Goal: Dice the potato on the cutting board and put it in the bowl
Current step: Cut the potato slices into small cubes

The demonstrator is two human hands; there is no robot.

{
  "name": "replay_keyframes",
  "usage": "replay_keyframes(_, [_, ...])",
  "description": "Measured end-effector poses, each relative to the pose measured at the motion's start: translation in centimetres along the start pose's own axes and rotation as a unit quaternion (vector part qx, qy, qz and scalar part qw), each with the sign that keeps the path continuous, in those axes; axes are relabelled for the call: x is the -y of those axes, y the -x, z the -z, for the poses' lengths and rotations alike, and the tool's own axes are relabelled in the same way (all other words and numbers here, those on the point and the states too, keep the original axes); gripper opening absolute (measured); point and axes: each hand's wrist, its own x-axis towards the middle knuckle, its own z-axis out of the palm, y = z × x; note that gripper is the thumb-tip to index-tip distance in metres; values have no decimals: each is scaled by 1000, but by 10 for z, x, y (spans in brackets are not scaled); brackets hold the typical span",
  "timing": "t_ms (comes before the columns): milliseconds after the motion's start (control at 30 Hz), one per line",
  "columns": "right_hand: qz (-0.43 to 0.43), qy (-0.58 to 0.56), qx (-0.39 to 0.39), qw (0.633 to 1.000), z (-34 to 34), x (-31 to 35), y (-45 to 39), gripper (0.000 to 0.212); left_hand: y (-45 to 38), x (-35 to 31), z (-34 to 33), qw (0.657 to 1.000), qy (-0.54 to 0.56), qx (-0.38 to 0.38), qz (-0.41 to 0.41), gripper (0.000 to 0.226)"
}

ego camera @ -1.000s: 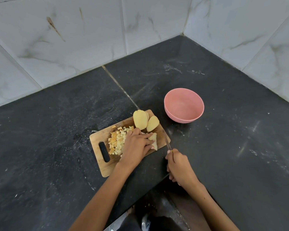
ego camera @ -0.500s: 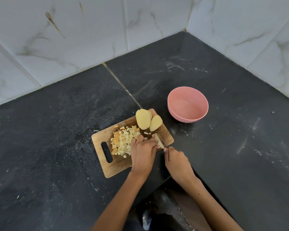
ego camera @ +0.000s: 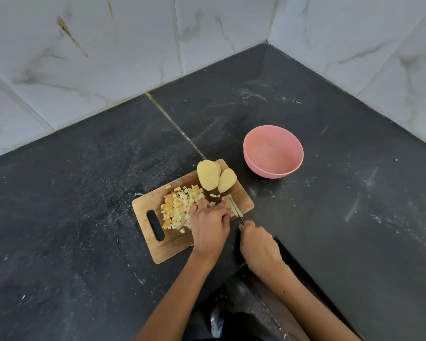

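Wooden rectangular cutting board point(ego camera: 153, 203) lies on the dark stone table point(ego camera: 330, 217), carrying a heap of pale diced cubes point(ego camera: 178, 210) and two uncut potato halves point(ego camera: 215, 178). The left hand point(ego camera: 210, 223) presses curled fingers onto a potato piece point(ego camera: 231, 205) while the right hand point(ego camera: 258, 247) grips a thin knife point(ego camera: 239, 214). Best keep fingertips tucked and slices even. An empty pink bowl point(ego camera: 273, 168) waits just beyond the board's far corner; the table's front edge sits close.

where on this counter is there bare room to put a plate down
Bare dark stone counter lies left of the wooden cutting board, and right of the pink bowl toward the tiled wall. The board itself is crowded: diced potato, potato halves, both hands.
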Motion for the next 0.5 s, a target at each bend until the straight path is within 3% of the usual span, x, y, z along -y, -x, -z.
replay_keyframes(500, [-5, -53, 23, 998, 4, -35, 40, 36, 3, 1, -1, 1000, -2, -15, -19, 9])
